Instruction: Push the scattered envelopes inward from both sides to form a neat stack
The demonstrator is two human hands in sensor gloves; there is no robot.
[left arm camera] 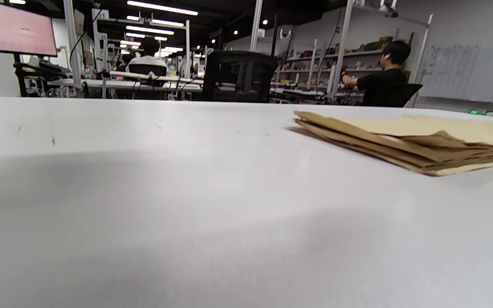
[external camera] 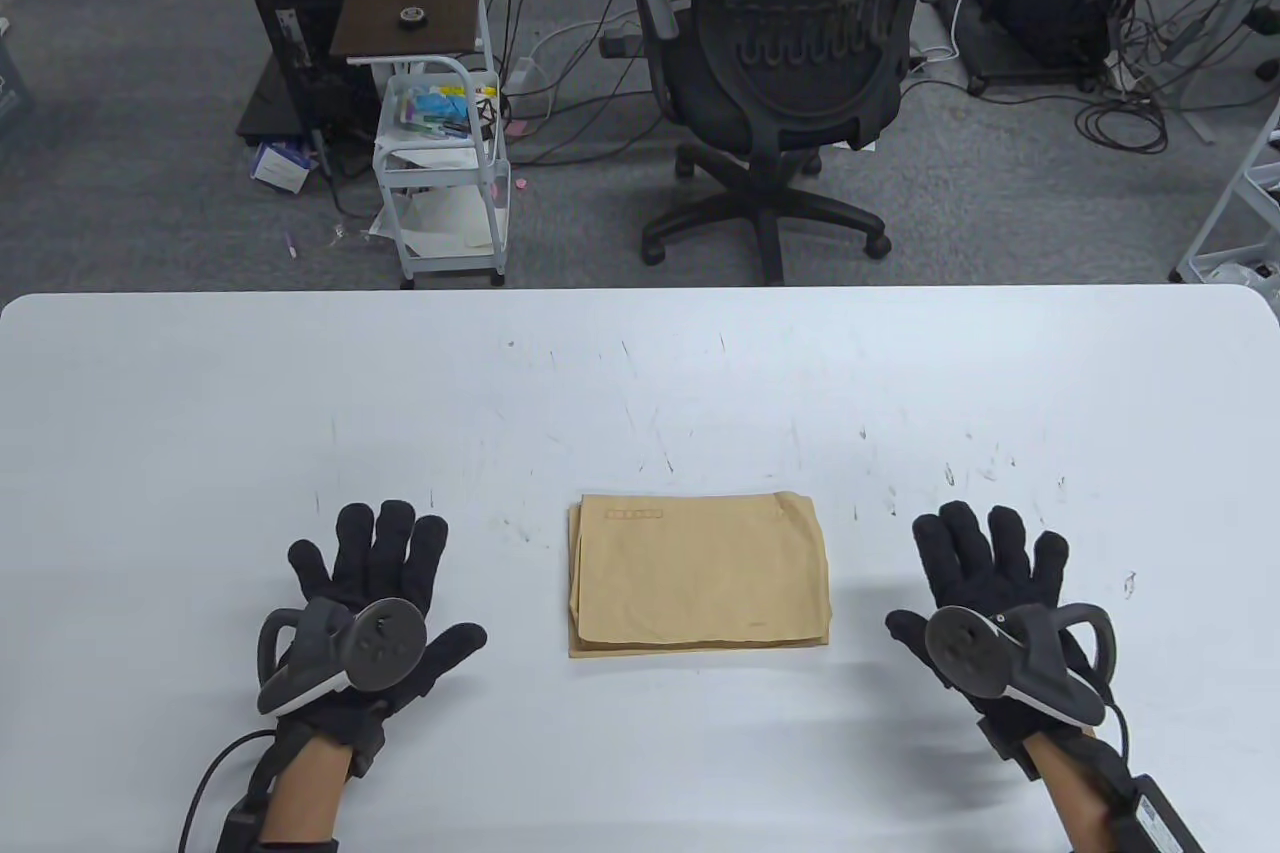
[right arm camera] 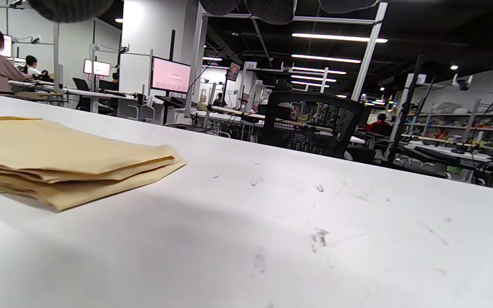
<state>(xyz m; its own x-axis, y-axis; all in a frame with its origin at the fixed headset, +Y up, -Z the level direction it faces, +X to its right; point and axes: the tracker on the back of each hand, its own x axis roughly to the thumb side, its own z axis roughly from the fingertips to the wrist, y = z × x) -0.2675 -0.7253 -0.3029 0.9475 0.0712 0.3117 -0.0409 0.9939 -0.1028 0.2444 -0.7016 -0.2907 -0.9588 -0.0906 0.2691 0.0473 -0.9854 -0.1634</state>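
A stack of brown envelopes lies near the table's front middle, edges roughly lined up. It also shows in the left wrist view and in the right wrist view. My left hand is spread open, palm down, left of the stack and apart from it. My right hand is spread open, palm down, right of the stack and apart from it. Neither hand holds anything. In the right wrist view the fingertips show at the top edge.
The white table is scuffed with small dark marks. Beyond its far edge stand a black office chair and a small white cart on the floor.
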